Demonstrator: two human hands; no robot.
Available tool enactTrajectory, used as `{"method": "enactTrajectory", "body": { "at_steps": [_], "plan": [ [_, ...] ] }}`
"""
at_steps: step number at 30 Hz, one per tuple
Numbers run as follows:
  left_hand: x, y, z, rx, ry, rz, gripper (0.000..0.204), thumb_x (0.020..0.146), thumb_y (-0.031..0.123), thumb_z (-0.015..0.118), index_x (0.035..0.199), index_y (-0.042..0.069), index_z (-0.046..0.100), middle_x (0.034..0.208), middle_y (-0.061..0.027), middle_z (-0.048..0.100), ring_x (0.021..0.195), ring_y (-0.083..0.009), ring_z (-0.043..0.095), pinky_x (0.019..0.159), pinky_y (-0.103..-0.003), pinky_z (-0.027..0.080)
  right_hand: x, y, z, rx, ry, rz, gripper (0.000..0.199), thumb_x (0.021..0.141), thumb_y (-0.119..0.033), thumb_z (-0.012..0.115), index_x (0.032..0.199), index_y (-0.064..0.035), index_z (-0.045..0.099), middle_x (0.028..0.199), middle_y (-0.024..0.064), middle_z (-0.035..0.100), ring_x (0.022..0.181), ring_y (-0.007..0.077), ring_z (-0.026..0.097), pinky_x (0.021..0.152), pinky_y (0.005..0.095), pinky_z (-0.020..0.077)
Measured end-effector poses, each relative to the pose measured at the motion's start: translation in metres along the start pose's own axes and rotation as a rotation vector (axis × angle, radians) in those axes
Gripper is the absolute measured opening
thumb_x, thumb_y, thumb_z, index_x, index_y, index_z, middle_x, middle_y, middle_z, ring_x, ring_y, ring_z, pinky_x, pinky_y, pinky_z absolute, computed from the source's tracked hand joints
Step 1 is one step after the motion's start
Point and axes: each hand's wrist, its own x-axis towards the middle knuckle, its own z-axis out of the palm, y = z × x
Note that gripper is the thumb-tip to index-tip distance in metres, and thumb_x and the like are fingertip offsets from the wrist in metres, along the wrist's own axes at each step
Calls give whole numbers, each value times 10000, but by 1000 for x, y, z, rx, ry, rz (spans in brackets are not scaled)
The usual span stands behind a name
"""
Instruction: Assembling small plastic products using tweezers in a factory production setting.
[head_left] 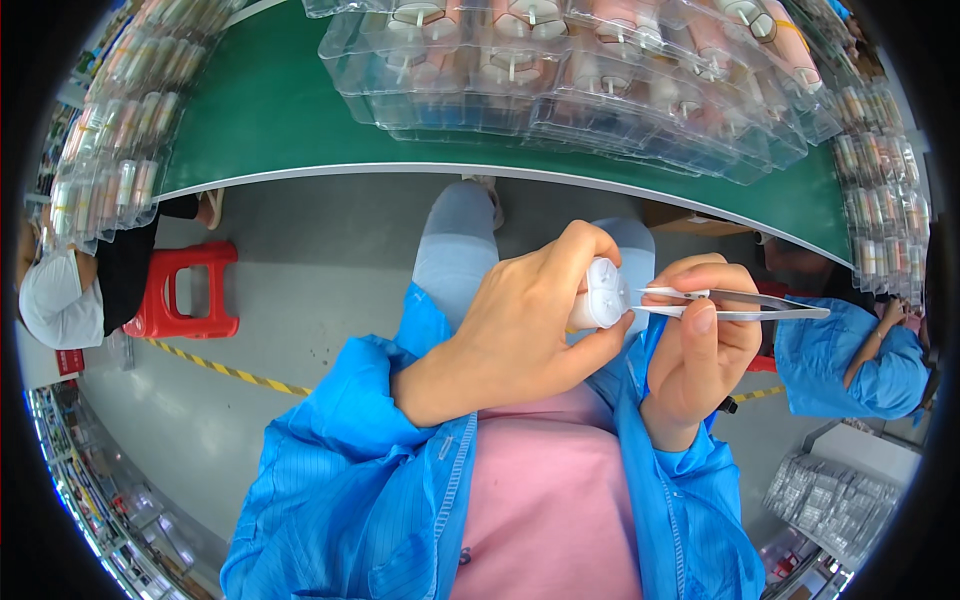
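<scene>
White pc (604,294) gripped in our curled L hand (512,322); R hand (706,343) pinches tweezers (772,315) at its 3 o'clock, tiny marking (704,294) illegible!

Bright, even light catches your left hand (515,320) and right hand (710,345) in sharp detail, with only soft shadows. Glare streaks the clear plastic trays (470,95) beyond them; the green tabletop (265,95) bows along its edge with the wide lens. Well to the left of your hands, shelving (105,510) curves and softens before the corners fall black.
</scene>
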Motion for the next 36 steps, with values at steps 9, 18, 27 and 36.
{"method": "enactTrajectory", "body": {
  "at_steps": [9, 18, 27, 36],
  "plan": [
    [-1, 1, -5, 23, -98, 33, 452, 738, 88, 656, 1134, 6, 456, 866, -165, 594, 753, -303, 636, 619, -347, 470, 1, 7, 0, 26, -23, 28, 182, 870, -119, 591, 968, 33, 573, 932, 138, 587, 799, 172, 599, 717, 272, 486],
    [-4, 2, -4, -55, -113, -60, 450, 778, 178, 708, 1130, 6, 486, 858, -154, 603, 715, -255, 614, 623, -318, 467, 5, 12, -5, 110, -38, 87, 183, 878, -121, 588, 978, 31, 569, 923, 129, 593, 799, 168, 610, 728, 275, 486],
    [-1, 1, -3, -78, -83, -76, 431, 728, 169, 759, 1056, 13, 527, 846, -105, 620, 716, -207, 619, 621, -294, 466, 6, 15, -5, 158, -33, 92, 215, 889, -159, 598, 982, 32, 564, 890, 133, 603, 784, 176, 630, 703, 268, 493],
    [2, -1, 0, -74, -98, -72, 401, 691, 150, 777, 1013, 20, 577, 843, -95, 578, 745, -212, 578, 648, -305, 439, 7, 16, -6, 160, -73, 59, 234, 888, -176, 602, 977, 38, 567, 906, 149, 601, 786, 174, 617, 709, 275, 513]
  ]
}}
